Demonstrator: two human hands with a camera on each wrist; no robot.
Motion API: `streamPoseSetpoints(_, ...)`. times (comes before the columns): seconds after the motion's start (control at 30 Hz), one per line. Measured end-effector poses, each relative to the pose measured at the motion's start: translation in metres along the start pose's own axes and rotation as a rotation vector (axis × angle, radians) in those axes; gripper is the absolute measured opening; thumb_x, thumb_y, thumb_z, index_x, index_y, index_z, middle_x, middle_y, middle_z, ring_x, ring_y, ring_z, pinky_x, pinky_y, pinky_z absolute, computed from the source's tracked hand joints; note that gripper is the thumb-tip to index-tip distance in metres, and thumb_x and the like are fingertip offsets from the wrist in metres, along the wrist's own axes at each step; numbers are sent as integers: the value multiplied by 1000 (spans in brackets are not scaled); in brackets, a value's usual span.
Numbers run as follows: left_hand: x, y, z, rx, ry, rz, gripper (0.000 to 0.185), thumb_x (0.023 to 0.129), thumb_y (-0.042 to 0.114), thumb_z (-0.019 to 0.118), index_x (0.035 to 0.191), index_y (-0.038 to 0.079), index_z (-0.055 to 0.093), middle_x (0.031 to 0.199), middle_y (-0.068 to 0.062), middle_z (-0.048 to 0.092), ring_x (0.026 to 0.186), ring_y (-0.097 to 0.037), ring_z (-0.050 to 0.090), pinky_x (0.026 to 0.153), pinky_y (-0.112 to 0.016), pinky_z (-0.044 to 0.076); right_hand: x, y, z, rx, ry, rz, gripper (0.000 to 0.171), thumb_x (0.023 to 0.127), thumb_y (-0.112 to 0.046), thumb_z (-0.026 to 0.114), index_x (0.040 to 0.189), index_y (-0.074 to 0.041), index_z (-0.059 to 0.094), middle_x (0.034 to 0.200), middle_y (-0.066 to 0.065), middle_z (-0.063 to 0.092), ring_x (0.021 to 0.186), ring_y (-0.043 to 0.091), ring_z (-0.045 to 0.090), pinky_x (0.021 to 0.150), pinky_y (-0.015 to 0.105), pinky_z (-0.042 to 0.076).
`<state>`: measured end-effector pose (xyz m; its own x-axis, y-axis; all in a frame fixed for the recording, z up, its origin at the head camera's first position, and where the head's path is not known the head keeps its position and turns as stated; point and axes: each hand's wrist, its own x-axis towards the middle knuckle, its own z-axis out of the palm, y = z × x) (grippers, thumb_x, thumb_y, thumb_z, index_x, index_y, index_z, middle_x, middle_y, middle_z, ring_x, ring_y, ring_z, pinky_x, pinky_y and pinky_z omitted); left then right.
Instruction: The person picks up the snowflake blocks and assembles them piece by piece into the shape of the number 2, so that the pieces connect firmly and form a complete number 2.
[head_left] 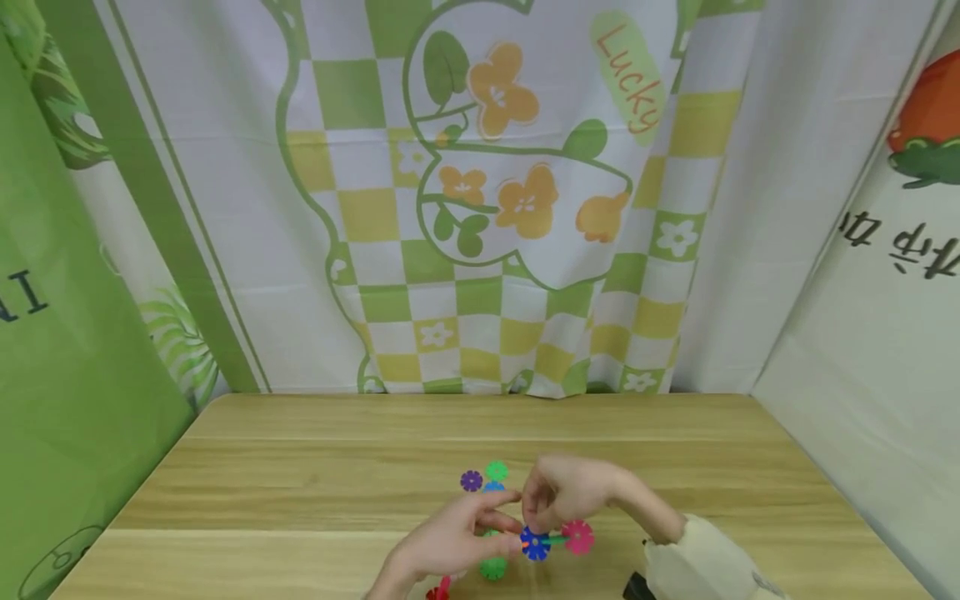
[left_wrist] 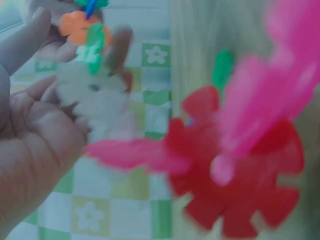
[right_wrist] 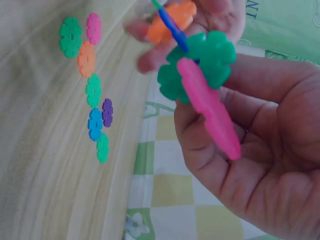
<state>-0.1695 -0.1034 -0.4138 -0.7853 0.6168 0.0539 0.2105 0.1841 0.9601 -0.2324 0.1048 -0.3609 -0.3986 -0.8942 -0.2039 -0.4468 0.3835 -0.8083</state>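
Both hands hold a chain of interlocked plastic snowflake discs. In the head view the left hand (head_left: 450,537) reaches from the left, thumb and fingers around the chain's middle. An orange disc (left_wrist: 75,27) and a white disc (left_wrist: 95,92) show at its fingers in the left wrist view. Towards that camera hang a red disc (left_wrist: 250,185) and pink ones, blurred. The right hand (head_left: 570,492) pinches the chain's other end from above, at the blue disc (head_left: 536,543). Beside its fingertips are a green disc (right_wrist: 215,55) and a pink disc (right_wrist: 210,110).
Several loose discs lie on the wooden table (head_left: 300,483) beneath and beyond the hands, among them a purple disc (head_left: 471,481) and a green disc (head_left: 497,471). A patterned curtain (head_left: 525,333) hangs behind the table. A small black object (head_left: 637,587) is near the right sleeve.
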Motion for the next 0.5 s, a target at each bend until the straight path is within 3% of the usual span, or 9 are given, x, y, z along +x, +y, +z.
streamPoseSetpoints(0.07, -3, 5, -4, 34, 54, -10, 51, 96, 18, 61, 140, -1, 43, 119, -14, 65, 101, -16, 64, 79, -21, 51, -2, 1, 1, -8, 47, 4, 12, 80, 10, 61, 74, 1, 66, 60, -2, 60, 50, -1, 48, 46, 11, 40)
streamPoseSetpoints(0.17, -7, 12, -9, 52, 140, 6, 47, 97, 21, 59, 137, 2, 47, 121, -13, 64, 103, -21, 63, 79, -20, 51, -7, 6, 3, 18, 120, 13, 12, 82, 7, 62, 76, -1, 67, 63, -5, 59, 51, 1, 49, 47, 12, 41)
streamPoseSetpoints(0.33, -11, 23, -12, -14, 261, 39, 36, 97, 21, 59, 127, 3, 56, 115, -12, 65, 105, -25, 63, 87, -24, 51, -13, 15, 3, 87, 231, 16, 9, 86, 2, 63, 79, -1, 68, 62, -4, 56, 51, 3, 46, 47, 15, 38)
streamPoseSetpoints(0.4, -11, 28, -12, -37, 276, 41, 31, 96, 21, 60, 121, 3, 60, 109, -14, 67, 97, -23, 65, 83, -26, 54, -15, 19, 2, 107, 281, 26, 8, 87, 1, 63, 80, -1, 68, 63, -3, 57, 53, 4, 47, 47, 15, 39)
streamPoseSetpoints(0.5, -12, 34, -10, -29, 248, 58, 25, 95, 19, 62, 114, 3, 64, 99, -13, 69, 86, -20, 67, 77, -28, 56, -16, 23, 1, 121, 371, 39, 7, 88, 0, 63, 82, 1, 67, 66, -1, 58, 55, 5, 49, 49, 16, 41)
